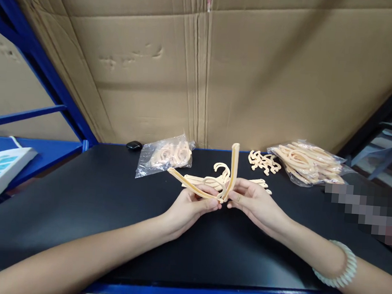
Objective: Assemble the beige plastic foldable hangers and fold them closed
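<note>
Both hands meet at a cream plastic folding hanger (234, 166) held above the black table. My left hand (193, 208) pinches it near the joint, where one arm slants up to the left. At the other arm, which stands nearly upright, my right hand (254, 203) has its thumb and fingers closed. A curved hook piece shows between the two arms; whether it is fixed there I cannot tell. Just behind lie several more cream hangers (259, 183) with hooks, partly hidden by my hands.
A clear bag of hook pieces (168, 156) lies at the back left, near a small black object (134, 145). Loose small hooks (264, 162) and a bag of hanger arms (310, 163) lie back right. Cardboard (147, 70) walls the rear; a blue frame (65, 87) stands left.
</note>
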A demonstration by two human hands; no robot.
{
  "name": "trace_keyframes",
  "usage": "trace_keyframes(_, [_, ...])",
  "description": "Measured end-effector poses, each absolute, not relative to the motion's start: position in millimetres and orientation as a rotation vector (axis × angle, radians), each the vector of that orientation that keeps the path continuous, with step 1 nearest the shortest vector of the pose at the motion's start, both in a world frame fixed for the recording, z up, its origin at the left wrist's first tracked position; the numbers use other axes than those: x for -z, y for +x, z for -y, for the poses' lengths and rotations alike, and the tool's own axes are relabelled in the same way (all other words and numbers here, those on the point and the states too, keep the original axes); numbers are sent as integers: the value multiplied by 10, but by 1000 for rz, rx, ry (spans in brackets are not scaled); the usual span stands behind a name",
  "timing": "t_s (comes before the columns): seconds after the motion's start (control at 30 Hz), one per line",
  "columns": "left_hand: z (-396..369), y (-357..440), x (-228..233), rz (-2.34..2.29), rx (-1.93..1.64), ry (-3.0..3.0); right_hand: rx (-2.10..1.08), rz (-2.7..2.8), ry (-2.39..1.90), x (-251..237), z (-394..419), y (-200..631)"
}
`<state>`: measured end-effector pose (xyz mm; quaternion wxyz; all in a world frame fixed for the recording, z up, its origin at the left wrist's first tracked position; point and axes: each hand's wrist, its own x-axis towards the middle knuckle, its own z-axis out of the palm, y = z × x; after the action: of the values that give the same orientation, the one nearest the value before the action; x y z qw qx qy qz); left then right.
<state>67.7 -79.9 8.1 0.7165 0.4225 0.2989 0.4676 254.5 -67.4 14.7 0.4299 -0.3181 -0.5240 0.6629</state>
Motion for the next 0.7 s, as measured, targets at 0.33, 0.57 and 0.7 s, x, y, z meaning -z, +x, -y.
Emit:
trace_keyframes(0.33, [847, 695, -72, -637, -1044, 980, -1479, 1483, -750, -129, 697, 2524])
trace_keyframes(0.57, [905, 723, -85, -698, -1136, 855, -1317, 1527, -797, -165, 768, 2485])
trace_keyframes(0.7, [912, 727, -97, -736, -1165, 831, -1277, 1515, -824, -150, 792, 2463])
